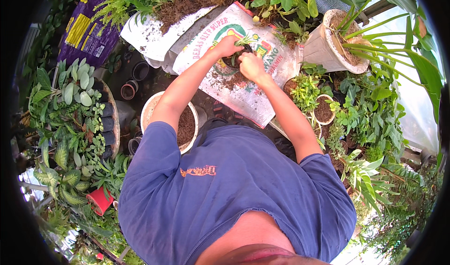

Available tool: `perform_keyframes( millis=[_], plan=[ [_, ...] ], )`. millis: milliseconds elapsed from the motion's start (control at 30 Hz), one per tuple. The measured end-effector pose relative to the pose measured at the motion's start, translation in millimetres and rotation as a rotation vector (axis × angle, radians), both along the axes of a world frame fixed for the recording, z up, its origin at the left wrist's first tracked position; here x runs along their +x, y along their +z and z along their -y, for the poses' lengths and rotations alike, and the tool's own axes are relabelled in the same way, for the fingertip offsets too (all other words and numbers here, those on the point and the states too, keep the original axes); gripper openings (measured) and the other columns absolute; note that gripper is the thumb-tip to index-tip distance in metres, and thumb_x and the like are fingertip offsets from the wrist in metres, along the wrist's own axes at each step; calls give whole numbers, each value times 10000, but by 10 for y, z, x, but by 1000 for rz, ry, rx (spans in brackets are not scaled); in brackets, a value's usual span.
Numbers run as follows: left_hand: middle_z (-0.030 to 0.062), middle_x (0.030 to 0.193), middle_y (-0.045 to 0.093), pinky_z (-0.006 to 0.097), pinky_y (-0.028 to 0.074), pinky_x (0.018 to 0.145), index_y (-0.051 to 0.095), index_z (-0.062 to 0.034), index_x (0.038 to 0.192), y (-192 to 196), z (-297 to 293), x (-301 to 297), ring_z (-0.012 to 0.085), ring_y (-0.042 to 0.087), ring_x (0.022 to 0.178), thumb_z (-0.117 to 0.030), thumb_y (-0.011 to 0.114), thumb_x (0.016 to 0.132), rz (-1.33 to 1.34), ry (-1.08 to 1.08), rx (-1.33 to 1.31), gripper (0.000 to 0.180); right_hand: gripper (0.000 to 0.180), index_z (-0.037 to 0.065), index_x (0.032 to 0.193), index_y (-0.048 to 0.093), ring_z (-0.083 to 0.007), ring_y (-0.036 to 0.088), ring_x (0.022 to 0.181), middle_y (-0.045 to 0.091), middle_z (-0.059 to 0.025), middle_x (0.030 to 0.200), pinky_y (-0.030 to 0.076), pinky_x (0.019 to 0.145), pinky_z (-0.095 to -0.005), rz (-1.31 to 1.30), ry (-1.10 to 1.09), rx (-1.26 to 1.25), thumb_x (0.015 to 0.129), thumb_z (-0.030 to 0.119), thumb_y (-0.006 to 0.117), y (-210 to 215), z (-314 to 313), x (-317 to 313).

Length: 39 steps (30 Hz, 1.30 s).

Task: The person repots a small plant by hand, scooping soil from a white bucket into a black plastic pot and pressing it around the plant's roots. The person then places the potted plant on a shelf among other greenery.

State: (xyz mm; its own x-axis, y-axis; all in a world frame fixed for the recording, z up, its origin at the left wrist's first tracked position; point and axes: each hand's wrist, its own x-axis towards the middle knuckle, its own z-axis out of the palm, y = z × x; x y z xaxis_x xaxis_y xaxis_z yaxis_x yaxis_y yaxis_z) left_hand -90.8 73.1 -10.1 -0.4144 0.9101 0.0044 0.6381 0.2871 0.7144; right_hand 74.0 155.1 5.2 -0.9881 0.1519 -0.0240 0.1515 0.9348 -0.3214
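A small black plant pot is held over a printed white sack spread out in front of me. From its top a small green-leaved plant sticks out. My left hand is closed at the far side of the pot, its fingertips at the plant's base. At the pot's right rim is my right hand, its fingers curled against the edge; their tips are partly hidden. Loose dark soil lies scattered on the sack just below the pot.
Below my left forearm stands a white bucket of soil. Empty pots sit left of it. A large white pot with a long-stemmed plant is at the far right. Purple bag and dense foliage lie to the left.
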Motion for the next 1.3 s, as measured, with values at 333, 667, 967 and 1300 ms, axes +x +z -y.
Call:
perform_keyframes(
  millis=[333,667,967,1300],
  plan=[
    [198,950,664,376,480,809,656,6,1019,-21,4,13,287,640,912,-242,736,769,81,32,16,361,192,45,857,669,-277,575,1048,637,-98,1015,294,1011,-628,70,185,92,780,78,496,-101,-373,-104],
    [162,907,674,365,466,772,664,4,970,68,22,-51,263,624,836,-216,733,777,121,-34,53,301,315,68,971,692,-283,551,1104,618,-114,1087,329,960,-629,-131,184,46,755,30,466,-278,-512,-216],
    [197,837,662,370,485,717,655,12,952,57,6,13,269,641,767,-208,731,774,69,2,121,293,204,57,883,663,-274,567,1056,636,-87,956,334,931,-641,59,263,58,745,58,513,-135,-401,124],
    [181,979,671,362,480,818,662,-2,1015,95,52,22,280,642,909,-229,746,771,126,26,47,344,224,69,897,675,-279,598,996,645,-91,894,296,996,-639,-55,198,-9,747,52,510,-34,-307,93]
  ],
)
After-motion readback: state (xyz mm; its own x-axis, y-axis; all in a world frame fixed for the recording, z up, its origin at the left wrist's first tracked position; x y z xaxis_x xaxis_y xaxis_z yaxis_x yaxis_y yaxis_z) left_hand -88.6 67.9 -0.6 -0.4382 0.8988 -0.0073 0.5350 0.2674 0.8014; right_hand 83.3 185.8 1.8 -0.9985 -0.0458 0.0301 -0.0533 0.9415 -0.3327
